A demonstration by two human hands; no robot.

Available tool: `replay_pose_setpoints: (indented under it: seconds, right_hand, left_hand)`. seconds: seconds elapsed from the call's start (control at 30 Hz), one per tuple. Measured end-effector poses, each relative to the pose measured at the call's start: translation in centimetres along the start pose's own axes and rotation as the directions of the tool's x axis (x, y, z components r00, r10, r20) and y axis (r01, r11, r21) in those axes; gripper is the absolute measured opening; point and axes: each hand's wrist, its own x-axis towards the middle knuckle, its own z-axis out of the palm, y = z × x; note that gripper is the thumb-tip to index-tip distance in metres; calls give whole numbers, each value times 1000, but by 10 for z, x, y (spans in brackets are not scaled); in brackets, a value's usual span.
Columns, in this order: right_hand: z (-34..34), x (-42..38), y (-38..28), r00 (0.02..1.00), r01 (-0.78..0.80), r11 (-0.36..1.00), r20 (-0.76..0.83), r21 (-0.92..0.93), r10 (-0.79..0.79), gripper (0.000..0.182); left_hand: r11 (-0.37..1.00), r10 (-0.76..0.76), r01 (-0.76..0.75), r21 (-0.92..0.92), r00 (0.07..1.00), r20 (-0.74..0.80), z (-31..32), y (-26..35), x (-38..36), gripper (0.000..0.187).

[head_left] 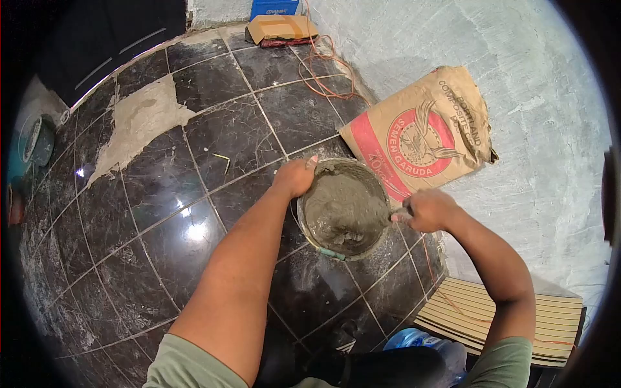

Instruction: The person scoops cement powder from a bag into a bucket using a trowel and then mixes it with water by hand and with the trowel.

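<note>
A round bucket (383,240) of wet grey mortar (343,204) stands on the tiled floor in front of me. My left hand (295,176) is closed on its upper-left rim, with the thumb over the edge. At the right rim, my right hand (430,211) is closed around the handle of what seems to be a trowel (402,212); motion blurs this hand slightly, and the tool's blade is not visible. The bucket's wire handle with a green grip (332,254) lies down along the near side.
A paper cement sack (420,139) leans against the grey wall (517,213). Orange cable (330,57) runs near a cardboard box (282,29). Slatted panels (498,310) and a plastic-wrapped blue item (414,339) lie near my legs. Another bucket (42,145) stands far left.
</note>
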Motion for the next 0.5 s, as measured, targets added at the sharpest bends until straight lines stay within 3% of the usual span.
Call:
replay_pose_setpoints:
  seconds: [0.13,0.3,0.5]
  right_hand:
    - [-20,36,-13,962,110,957,-214,-270,-171,38]
    - [26,102,-27,981,142,929,-73,-342,-177,20]
    - [49,99,-22,985,170,922,72,-347,-155,21]
  left_hand:
    - [999,-40,40,1,997,60,-2,1,2,68]
    - [997,-57,62,-49,993,100,7,-10,13,71]
    - [983,-126,129,-129,992,31,13,-8,7,71]
